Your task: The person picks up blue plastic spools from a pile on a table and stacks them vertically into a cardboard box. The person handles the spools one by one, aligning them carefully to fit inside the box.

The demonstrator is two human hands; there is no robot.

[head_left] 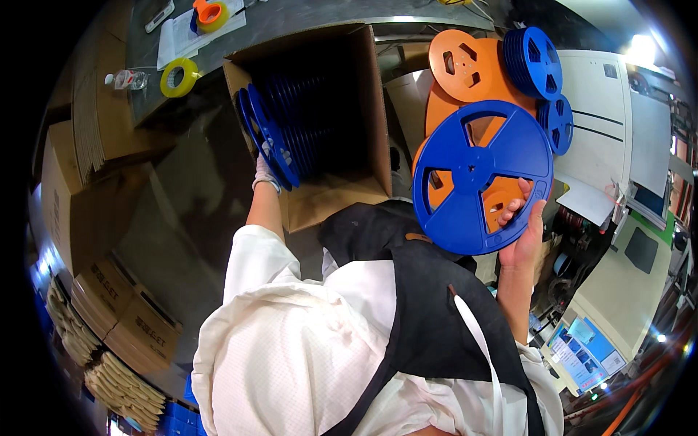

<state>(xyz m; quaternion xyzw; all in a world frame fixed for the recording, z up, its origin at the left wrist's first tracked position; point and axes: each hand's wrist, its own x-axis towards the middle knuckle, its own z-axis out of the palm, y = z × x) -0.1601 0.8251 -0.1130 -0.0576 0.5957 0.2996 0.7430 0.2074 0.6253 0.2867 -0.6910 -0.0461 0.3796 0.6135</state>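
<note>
The wearer's white shirt (291, 356) and black apron (447, 312) lie nearest. The right hand (520, 231) is curled, pinching the rim of a large blue reel (502, 155) between thumb and fingers, some fingers showing through a cut-out window; the reel is held over stacked orange reels (455, 43). The left hand (266, 171), in a pale glove, is curled round tilted blue reel discs (267, 131) at the left side of an open cardboard box (374, 131); how firmly it grips cannot be told. More blue discs (302, 145) line up inside. Beyond stands a desk (305, 16) with a yellow tape roll (191, 73)
</note>
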